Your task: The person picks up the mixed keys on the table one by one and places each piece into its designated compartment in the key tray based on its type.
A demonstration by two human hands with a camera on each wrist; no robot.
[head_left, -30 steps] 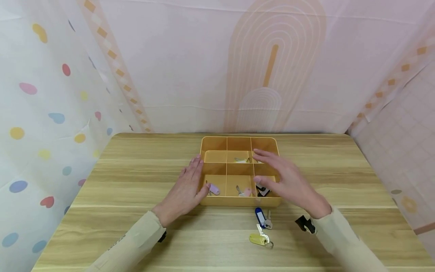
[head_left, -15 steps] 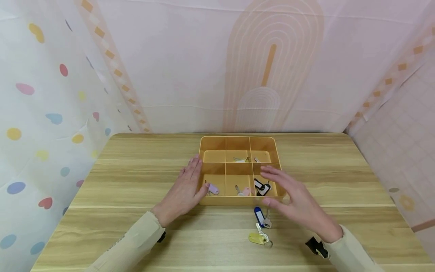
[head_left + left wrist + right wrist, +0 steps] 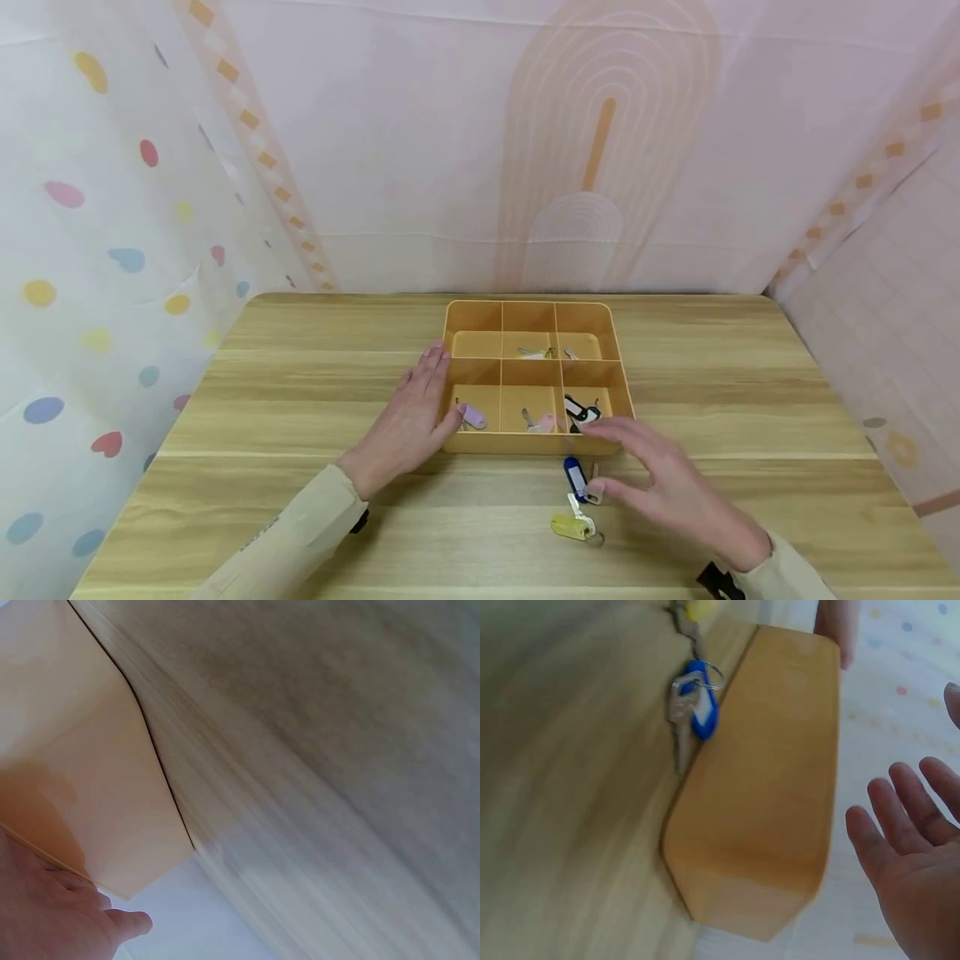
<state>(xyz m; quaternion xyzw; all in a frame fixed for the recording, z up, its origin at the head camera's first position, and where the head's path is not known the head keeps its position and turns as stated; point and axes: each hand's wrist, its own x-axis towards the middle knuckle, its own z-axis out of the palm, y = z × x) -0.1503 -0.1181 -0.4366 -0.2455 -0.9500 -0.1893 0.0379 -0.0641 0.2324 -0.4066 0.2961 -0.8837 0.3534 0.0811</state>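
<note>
An orange box (image 3: 528,443) with several compartments stands on the wooden table. My left hand (image 3: 405,425) rests along its left wall with fingers straight, also seen as the left hand (image 3: 52,915) at the box rim in the left wrist view. My right hand (image 3: 667,483) hovers with parted, relaxed fingers near the front right corner, holding nothing. By its thumb lies a key with a blue tag (image 3: 575,478), and nearer the front edge a key with a yellow tag (image 3: 572,527). The right wrist view shows the blue key tag (image 3: 705,712) beside the box's front wall.
Inside the box lie keys with a purple tag (image 3: 473,417), a pink tag (image 3: 547,423) and black tags (image 3: 576,408). More keys (image 3: 534,353) lie in the back middle compartment. Behind the table (image 3: 337,333) hangs a patterned cloth (image 3: 405,167).
My right hand has drawn back from over the right compartments toward the front, down near the blue-tagged key. The black tags now show inside the box. My left hand stays put.
</note>
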